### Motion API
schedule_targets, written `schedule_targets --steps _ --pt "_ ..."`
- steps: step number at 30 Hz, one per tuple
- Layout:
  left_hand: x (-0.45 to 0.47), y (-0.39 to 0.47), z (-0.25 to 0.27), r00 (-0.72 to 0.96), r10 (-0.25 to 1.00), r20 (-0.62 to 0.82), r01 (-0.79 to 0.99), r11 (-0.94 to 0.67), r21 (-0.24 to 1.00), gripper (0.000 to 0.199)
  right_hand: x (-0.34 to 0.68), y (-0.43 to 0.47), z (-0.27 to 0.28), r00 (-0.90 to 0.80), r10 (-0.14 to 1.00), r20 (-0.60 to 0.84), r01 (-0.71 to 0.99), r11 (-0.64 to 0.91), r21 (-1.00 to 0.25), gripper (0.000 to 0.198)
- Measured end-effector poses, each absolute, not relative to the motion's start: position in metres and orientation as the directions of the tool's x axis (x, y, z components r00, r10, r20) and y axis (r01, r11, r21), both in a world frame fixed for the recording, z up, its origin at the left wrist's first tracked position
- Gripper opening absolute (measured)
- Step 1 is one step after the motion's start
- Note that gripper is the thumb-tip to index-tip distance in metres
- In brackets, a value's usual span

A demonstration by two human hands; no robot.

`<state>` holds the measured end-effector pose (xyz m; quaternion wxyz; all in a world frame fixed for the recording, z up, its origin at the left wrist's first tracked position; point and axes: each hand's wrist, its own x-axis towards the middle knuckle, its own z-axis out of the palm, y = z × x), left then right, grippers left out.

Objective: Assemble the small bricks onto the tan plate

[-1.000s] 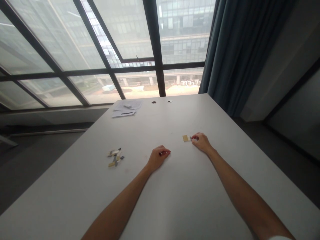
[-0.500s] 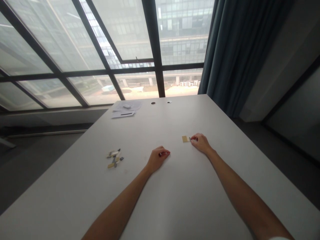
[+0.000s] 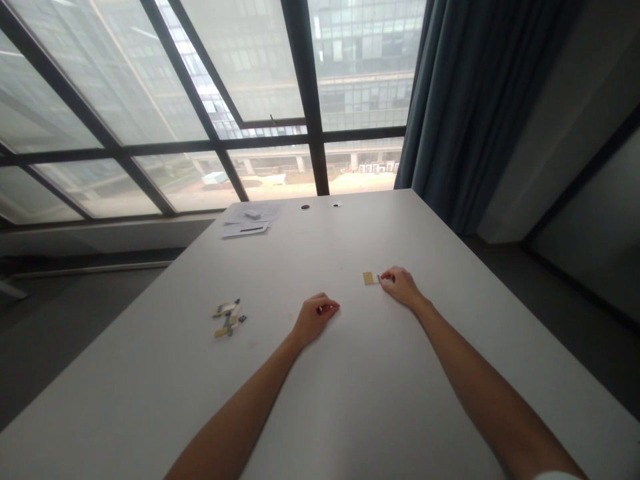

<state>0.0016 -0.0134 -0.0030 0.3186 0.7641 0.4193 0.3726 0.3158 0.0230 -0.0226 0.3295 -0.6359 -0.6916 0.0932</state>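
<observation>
My left hand [image 3: 315, 316] rests on the white table, thumb and fingertips pinched together. Whatever is between them, if anything, is too small to make out. Further right, my right hand [image 3: 399, 285] pinches a small grey building brick [image 3: 379, 277] at the right end of a short row of pieces. This row also has a square tan studded plate [image 3: 369, 279] and a white piece beside it, all flat on the tabletop. To the left of my left hand lies a loose pile of tan, grey and white building bricks [image 3: 230, 320], several in number.
The white table [image 3: 320, 247] reaches to a large window [image 3: 270, 133]. Sheets of paper [image 3: 247, 228] with a small white object on top lie at its far left corner. Two small round fittings [image 3: 305, 207] are near the far edge. A dark blue curtain [image 3: 445, 120] hangs at right.
The view has shifted very slightly. Both hands stay almost where they were, and the grey brick at my right fingertips shows a little differently.
</observation>
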Motion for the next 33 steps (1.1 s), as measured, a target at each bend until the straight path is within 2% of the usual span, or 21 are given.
schedule_targets --steps 6,13,17,22,33 --pt "0.001 -0.012 -0.006 0.377 0.869 0.32 0.398 -0.464 0.792 0.016 0.325 0.027 -0.023 0.059 0.919 0.39 0.722 0.23 -0.653 0.018" --pt "0.003 -0.014 -0.003 0.366 0.865 0.344 0.412 -0.482 0.774 0.015 0.314 0.022 0.013 0.167 0.842 0.513 0.587 0.333 -0.738 0.021" --pt "0.002 -0.014 -0.002 0.356 0.861 0.363 0.422 -0.495 0.76 0.015 0.27 -0.013 0.011 0.09 0.875 0.475 0.522 0.365 -0.771 0.024" --pt "0.002 -0.016 0.0 0.34 0.854 0.395 0.427 -0.514 0.744 0.016 0.215 -0.073 -0.014 -0.085 0.932 0.352 0.435 0.353 -0.828 0.033" --pt "0.001 -0.015 -0.003 0.331 0.844 0.422 0.42 -0.533 0.735 0.016 0.208 -0.088 -0.017 -0.104 0.939 0.328 0.479 0.336 -0.811 0.031"
